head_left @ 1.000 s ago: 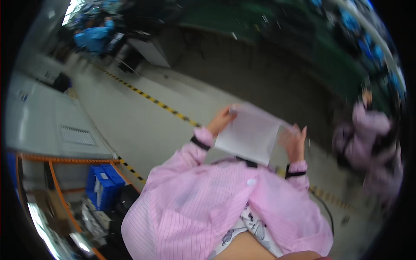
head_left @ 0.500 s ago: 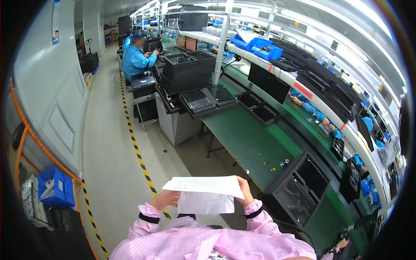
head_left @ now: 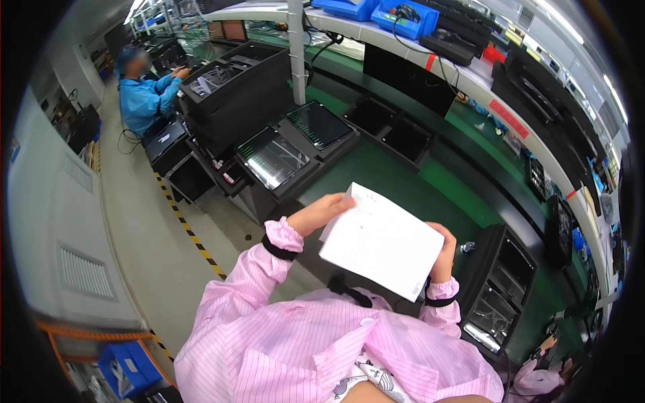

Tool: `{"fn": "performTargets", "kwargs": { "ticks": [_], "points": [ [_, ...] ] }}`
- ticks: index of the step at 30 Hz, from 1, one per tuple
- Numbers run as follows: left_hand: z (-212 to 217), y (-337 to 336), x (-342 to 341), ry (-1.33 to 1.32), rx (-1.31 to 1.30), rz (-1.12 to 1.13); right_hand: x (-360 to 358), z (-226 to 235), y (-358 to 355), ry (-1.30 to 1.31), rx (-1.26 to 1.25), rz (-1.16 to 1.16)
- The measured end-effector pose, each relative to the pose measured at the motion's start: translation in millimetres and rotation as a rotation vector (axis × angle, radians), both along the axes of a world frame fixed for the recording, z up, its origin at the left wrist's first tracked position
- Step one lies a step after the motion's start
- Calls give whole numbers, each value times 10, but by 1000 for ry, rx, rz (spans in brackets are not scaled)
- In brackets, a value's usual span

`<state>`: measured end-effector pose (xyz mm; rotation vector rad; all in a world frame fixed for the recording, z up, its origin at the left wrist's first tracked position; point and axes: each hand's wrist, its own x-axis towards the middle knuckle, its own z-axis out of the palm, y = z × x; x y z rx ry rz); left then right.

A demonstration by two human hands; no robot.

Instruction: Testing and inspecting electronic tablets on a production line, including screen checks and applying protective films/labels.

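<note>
White sheets of paper (head_left: 383, 243), folded or stacked, are held out over the near edge of the green bench. Faint writing shows on the upper sheet. My left hand (head_left: 324, 212) pinches the paper's far left corner, thumb on top. At the opposite side my right hand (head_left: 443, 254) grips the right edge, most of its fingers behind the sheet. Right beside that hand sits a black tray of flat dark panels (head_left: 500, 285). Beyond my left hand lies another black tray with glossy panels (head_left: 275, 158).
A tall stack of black trays (head_left: 235, 94) stands far left, near a person in blue (head_left: 144, 101). Empty-looking black frames (head_left: 390, 129) lie on the green bench (head_left: 336, 176). A white shelf with blue bins (head_left: 403, 19) runs above. Yellow-black tape (head_left: 191, 232) marks the floor at left.
My view has turned toward the bench. Both hands have carried the paper up and right, from above the aisle to the bench edge, and its written face now tilts toward me.
</note>
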<state>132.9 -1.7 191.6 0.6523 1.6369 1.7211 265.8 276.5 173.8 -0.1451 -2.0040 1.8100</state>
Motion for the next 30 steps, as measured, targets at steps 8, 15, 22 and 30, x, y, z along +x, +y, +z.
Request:
{"fn": "performTargets", "kwargs": {
  "ticks": [8,15,22,30],
  "points": [
    [348,-37,-1298,-147,-101,112,-1439,-56,14,-77,255,92],
    [953,-311,-3223,309,674,671,-1809,-5,-176,-89,-331,-132],
    [2328,647,-5152,1040,233,1403,-1628,-180,-376,-142,-353,-374],
    [2194,462,-5109,1521,54,958,-2334,-322,-573,-214,-141,-196]
  ]
}}
